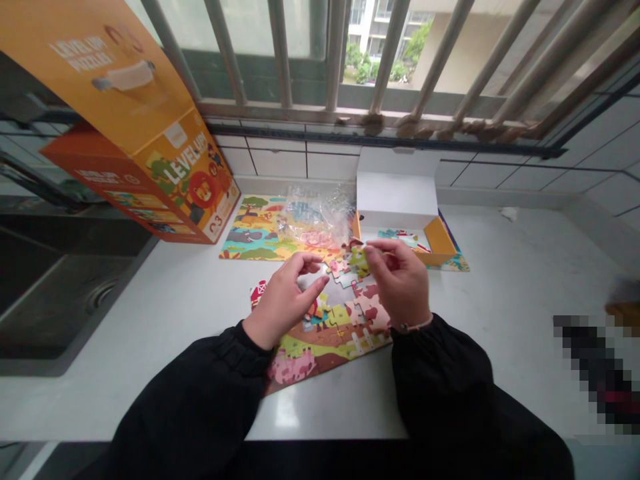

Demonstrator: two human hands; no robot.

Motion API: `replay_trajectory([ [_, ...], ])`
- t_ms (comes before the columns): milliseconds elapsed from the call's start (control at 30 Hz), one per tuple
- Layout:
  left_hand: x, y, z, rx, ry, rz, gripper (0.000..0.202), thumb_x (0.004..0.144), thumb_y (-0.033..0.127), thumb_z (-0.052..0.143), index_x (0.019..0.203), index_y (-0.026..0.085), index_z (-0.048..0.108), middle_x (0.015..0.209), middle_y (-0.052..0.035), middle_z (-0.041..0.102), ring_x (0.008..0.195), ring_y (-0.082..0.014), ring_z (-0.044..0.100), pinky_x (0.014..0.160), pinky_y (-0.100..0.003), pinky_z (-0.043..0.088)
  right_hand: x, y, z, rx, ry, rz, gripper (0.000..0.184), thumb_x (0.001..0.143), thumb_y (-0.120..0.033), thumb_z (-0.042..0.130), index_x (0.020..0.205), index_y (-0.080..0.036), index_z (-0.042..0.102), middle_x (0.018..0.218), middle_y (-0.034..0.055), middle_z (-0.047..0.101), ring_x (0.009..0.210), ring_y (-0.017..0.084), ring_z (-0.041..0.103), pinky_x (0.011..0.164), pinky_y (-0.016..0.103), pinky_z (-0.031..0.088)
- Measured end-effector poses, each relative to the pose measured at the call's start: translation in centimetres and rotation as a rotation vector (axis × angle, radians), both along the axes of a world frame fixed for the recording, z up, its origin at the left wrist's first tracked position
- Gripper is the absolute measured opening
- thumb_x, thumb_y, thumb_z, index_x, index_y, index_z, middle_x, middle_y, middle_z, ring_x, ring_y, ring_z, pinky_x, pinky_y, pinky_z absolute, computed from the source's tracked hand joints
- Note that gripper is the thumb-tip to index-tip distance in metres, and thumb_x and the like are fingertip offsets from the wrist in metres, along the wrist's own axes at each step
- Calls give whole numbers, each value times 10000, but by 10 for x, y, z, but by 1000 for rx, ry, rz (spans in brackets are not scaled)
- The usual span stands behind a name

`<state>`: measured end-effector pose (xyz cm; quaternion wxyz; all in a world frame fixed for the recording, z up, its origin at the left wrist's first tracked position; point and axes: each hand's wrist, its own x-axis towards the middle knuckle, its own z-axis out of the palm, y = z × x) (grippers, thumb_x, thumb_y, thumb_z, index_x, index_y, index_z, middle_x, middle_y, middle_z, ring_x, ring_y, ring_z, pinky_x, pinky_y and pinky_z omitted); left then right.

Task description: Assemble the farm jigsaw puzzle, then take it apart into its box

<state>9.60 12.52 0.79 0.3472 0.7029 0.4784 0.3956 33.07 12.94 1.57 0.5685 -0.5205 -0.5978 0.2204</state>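
Between the thumb and fingers of my right hand (400,280) is a green jigsaw puzzle piece (359,261), raised over the far side of a partly joined puzzle (340,333). My left hand (287,297) hovers over the puzzle's left part, its thumb and index finger apart and nothing seen between them. The joined part shows pink pigs, a brown-and-pink cow, a white fence and a path. Some pieces with pink and white patches lie just beyond, below the held piece. My hands hide parts of the puzzle.
An orange puzzle box (165,180) with its lid up stands at the left, beside a dark sink (60,300). Behind the puzzle, clear plastic wrap (315,217) lies on a colourful picture sheet (245,252). An opened white-and-orange box (397,190) holds several pieces. Window bars rise behind.
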Motion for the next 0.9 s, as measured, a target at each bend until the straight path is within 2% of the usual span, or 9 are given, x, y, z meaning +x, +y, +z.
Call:
replay_trajectory([
  [67,-3,1,3,102,172,-10,186,1034,351,718,1179,237,690,1189,-69,733,1157,-250,701,1044,-442,565,9,6,1,-6,130,-144,299,1040,-507,729,1151,-231,754,779,-28,626,556,112,573,497,251,485],
  [133,-6,1,3,154,300,-61,208,1024,375,739,1171,231,710,1207,-80,726,1184,-272,677,1065,-460,541,16,12,1,4,239,-225,340,1040,-514,714,1231,-233,698,918,-5,659,604,114,654,517,249,555],
  [267,-14,3,0,167,584,-180,527,841,592,915,1175,224,739,1245,-106,707,1195,-338,649,1024,-491,518,21,18,0,6,241,-272,452,1014,-472,726,1377,-245,583,1376,117,617,806,157,774,599,290,655],
  [333,-18,5,-1,142,655,-241,617,763,618,965,1193,237,741,1263,-95,709,1215,-347,646,1011,-481,503,17,15,0,13,147,-270,474,1014,-441,724,1415,-249,560,1456,146,591,790,151,766,596,295,645],
  [400,-22,7,-1,103,657,-288,607,743,578,993,1197,259,745,1257,-72,720,1225,-334,649,996,-451,492,11,10,0,40,-11,-192,359,1043,-405,688,1354,-243,609,1312,111,676,730,138,724,617,308,628],
  [500,-24,9,1,58,644,-312,544,748,513,1009,1166,277,752,1212,-44,737,1198,-312,655,967,-419,478,2,4,-3,58,-360,89,123,1075,-346,666,1102,-236,714,1023,56,724,821,192,713,779,379,633],
  [567,-25,9,1,58,637,-313,532,748,482,1015,1159,279,743,1195,-33,738,1191,-308,654,967,-418,469,-2,2,-9,37,-553,260,110,1036,-315,742,1113,-236,739,1117,90,741,1025,262,719,935,453,624],
  [700,-24,7,0,78,605,-318,535,755,463,1014,1152,271,711,1204,-31,738,1202,-308,657,986,-422,460,-6,2,-19,-36,-740,370,489,922,-295,886,1371,-235,700,1384,154,696,1208,345,658,1047,546,585],
  [900,-20,5,6,71,570,-288,496,811,432,980,1168,261,682,1131,-24,750,1068,-276,686,946,-418,464,-8,2,-16,-59,-706,483,233,960,-187,820,1175,-247,754,1191,80,757,1093,269,687,977,429,574],
])
